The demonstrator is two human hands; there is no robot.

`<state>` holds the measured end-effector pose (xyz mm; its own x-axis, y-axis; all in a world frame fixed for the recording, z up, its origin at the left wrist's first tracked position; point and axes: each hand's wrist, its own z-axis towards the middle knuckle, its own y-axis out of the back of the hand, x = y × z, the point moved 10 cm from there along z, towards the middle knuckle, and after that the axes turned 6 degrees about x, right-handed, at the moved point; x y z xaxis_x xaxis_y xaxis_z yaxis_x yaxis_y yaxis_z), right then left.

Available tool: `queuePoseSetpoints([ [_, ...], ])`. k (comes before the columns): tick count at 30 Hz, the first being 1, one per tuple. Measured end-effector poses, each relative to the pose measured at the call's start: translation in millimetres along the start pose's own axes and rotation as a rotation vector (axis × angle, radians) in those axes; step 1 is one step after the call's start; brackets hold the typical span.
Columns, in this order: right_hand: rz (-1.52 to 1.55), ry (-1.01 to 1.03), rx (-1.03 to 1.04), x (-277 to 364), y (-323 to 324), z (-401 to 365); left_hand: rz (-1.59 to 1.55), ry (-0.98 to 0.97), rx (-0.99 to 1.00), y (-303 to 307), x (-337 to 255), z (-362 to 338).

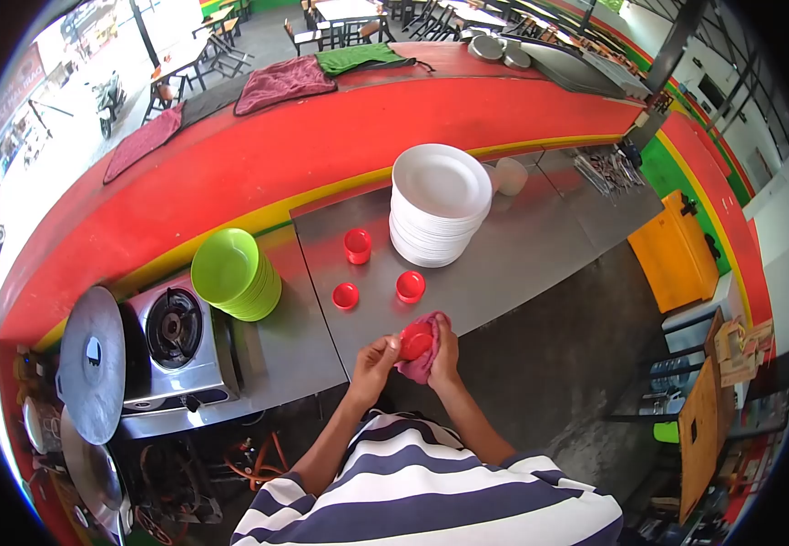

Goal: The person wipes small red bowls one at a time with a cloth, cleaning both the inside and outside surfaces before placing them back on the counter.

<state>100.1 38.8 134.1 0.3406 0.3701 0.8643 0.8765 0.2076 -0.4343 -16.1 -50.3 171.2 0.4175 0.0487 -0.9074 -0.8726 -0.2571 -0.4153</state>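
Just off the front edge of the steel counter, my left hand (376,359) pinches the rim of a small red bowl (415,341). My right hand (446,353) is closed around a dark pink cloth (423,370) that wraps the bowl's other side. On the counter beyond my hands stand three more small red items: a bowl (410,288) closest to my hands, another bowl (346,296) to its left, and a stack or deeper cup (357,247) farther back. How the fingers of my right hand lie under the cloth is partly hidden.
A tall stack of white plates (435,218) stands behind the red bowls, with a white container (510,176) beside it. Leftward are stacked green bowls (239,278) and a gas stove (176,332). Cutlery (608,171) lies far right. Cloths (285,84) drape the red wall (321,127).
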Motion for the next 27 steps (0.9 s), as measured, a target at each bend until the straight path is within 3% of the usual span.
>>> queuePoseSetpoints([
  [1,0.102,0.026,-0.084,-1,11,-10,0.021,0.006,0.024,-5,8,-6],
  [2,0.002,0.061,-0.078,4,18,-22,0.061,-0.033,0.041,-10,11,-13],
  [9,-0.183,-0.060,0.083,-19,66,-109,0.450,0.164,0.351,-65,6,-78],
  [11,-0.119,-0.050,0.038,-28,82,-134,0.484,0.186,0.336,-66,29,-97],
  [14,0.312,0.027,-0.218,-39,106,-173,0.214,0.133,0.275,-90,47,-137],
  [17,0.197,0.104,-0.356,-32,116,-216,0.256,0.173,0.265,-85,74,-175],
  [19,0.082,0.050,-0.269,-48,120,-236,0.234,0.166,0.246,-85,80,-196],
  [23,-0.173,-0.078,-0.026,-89,133,-273,0.339,0.365,0.458,-91,86,-236],
  [24,-0.129,-0.068,-0.043,-87,133,-281,0.364,0.422,0.489,-91,87,-245],
  [27,0.012,-0.027,-0.142,-81,141,-308,0.326,0.341,0.453,-84,107,-255],
])
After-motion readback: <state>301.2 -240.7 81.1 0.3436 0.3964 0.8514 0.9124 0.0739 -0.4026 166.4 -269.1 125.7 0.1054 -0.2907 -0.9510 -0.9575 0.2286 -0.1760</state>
